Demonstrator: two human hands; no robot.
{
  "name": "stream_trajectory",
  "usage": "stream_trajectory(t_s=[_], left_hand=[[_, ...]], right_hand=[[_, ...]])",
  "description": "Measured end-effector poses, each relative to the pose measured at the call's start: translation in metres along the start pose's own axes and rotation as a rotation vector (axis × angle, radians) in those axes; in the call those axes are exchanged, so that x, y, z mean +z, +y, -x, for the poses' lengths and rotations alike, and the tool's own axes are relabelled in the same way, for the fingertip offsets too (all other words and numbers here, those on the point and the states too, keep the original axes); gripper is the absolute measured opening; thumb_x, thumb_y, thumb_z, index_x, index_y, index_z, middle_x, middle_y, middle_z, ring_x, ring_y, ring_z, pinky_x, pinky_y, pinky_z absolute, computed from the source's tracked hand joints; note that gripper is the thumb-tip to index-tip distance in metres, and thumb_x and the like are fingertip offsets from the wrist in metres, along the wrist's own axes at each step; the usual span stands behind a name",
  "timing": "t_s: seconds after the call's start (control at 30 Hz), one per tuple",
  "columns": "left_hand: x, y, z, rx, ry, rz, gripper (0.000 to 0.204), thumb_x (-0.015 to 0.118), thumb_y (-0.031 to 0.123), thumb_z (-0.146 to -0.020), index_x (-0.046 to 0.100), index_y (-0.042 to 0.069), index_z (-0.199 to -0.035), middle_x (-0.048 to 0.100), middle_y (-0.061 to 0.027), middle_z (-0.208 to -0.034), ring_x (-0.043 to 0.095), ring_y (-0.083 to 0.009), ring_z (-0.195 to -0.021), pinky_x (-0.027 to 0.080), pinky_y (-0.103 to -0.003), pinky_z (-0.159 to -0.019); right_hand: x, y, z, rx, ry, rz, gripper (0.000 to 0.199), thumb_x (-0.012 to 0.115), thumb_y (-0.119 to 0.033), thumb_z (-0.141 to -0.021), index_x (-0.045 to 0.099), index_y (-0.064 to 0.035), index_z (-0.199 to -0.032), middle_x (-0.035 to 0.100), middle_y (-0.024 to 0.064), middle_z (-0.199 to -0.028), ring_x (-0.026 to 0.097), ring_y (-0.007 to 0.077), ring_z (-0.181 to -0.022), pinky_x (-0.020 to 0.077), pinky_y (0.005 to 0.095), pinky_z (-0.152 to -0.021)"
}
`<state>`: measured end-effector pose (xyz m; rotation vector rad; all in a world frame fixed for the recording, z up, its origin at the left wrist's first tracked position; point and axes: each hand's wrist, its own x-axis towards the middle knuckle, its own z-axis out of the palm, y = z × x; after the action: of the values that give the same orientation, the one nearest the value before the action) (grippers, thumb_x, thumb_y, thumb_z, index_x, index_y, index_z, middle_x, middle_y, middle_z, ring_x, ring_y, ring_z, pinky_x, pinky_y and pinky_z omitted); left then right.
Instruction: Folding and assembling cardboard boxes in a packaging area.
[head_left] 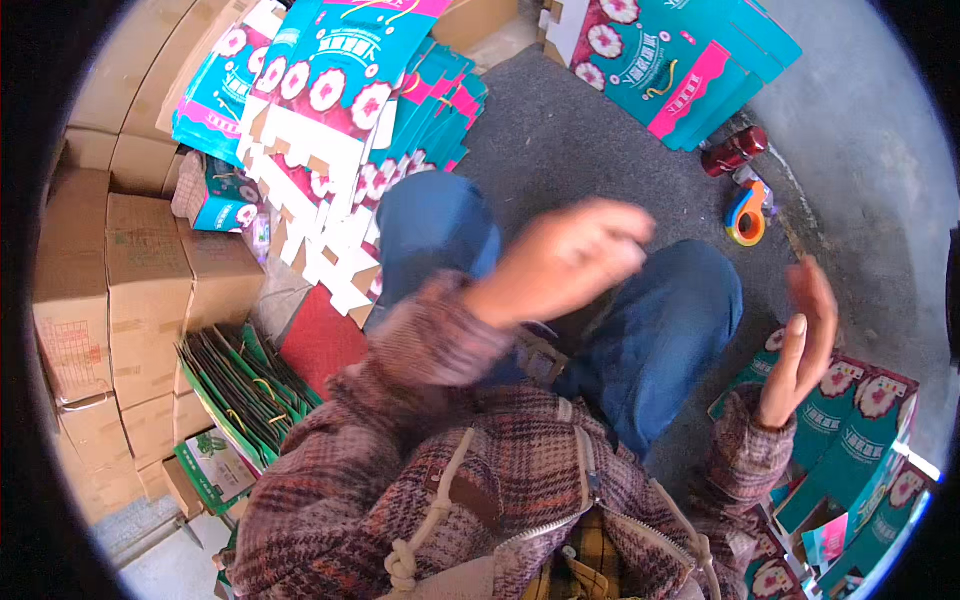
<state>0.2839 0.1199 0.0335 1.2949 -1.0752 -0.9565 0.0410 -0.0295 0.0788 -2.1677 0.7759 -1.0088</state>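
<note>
My left hand (pixel 570 262) is raised in front of my knees with nothing visible in it. Motion smears its fingers, so their pose is unclear. Off to the right, my right hand (pixel 802 345) is open, its thumb apart from the stretched fingers and nothing in its grasp. Nearest to it are standing teal boxes (pixel 822 436) with pink and white flower-like pictures, lower down at the right. Flat teal and pink cartons (pixel 330 70) lie in an overlapping pile beyond my left knee. Another flat stack of cartons (pixel 655 75) lies at the far right.
Brown cardboard boxes (pixel 148 290) are stacked along the left. Dark folded bags with green edges (pixel 255 385) stand beside them, near a red mat (pixel 322 340). On the grey floor (pixel 560 130) by the right wall are a dark red bottle (pixel 735 150) and an orange-and-blue tape roll (pixel 733 215).
</note>
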Motion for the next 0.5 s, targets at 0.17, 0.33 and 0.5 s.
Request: stream_trajectory(t_s=[0.17,0.33,0.5], left_hand=[[-0.164,-0.036,0.04,-0.049,0.574,0.789,0.041,0.044,0.023,-0.097,0.043,-0.005,-0.128,0.051,-0.0202,-0.128,0.054,-0.0284,-0.115,0.048,-0.039,-0.095],[-0.246,-0.109,0.012,-0.153,0.88,1.073,0.055,0.054,0.026,-0.094,0.031,0.0,-0.137,0.048,-0.0165,-0.129,0.05,-0.0302,-0.118,0.044,-0.047,-0.096],[-0.29,-0.166,-0.004,-0.038,1.128,1.17,0.065,0.056,0.038,-0.092,0.028,0.0,-0.137,0.047,-0.0116,-0.13,0.049,-0.0274,-0.119,0.042,-0.046,-0.097]], right_hand=[[0.045,-0.127,-0.016,-0.917,-0.125,0.184,0.029,0.052,-0.013,-0.091,0.046,-0.0119,-0.12,0.062,0.0242,-0.106,0.063,0.0362,-0.096,0.0475,0.0527,-0.086],[0.076,-0.184,-0.054,-0.856,-0.6,-0.101,0.038,0.059,-0.038,-0.08,0.06,-0.0106,-0.106,0.065,0.0096,-0.095,0.063,0.0252,-0.084,0.0522,0.0377,-0.07],[0.154,-0.201,-0.056,-0.93,-0.684,-0.605,0.052,0.062,-0.052,-0.076,0.067,-0.0039,-0.096,0.066,0.0093,-0.088,0.062,0.0228,-0.083,0.0539,0.0313,-0.065]])
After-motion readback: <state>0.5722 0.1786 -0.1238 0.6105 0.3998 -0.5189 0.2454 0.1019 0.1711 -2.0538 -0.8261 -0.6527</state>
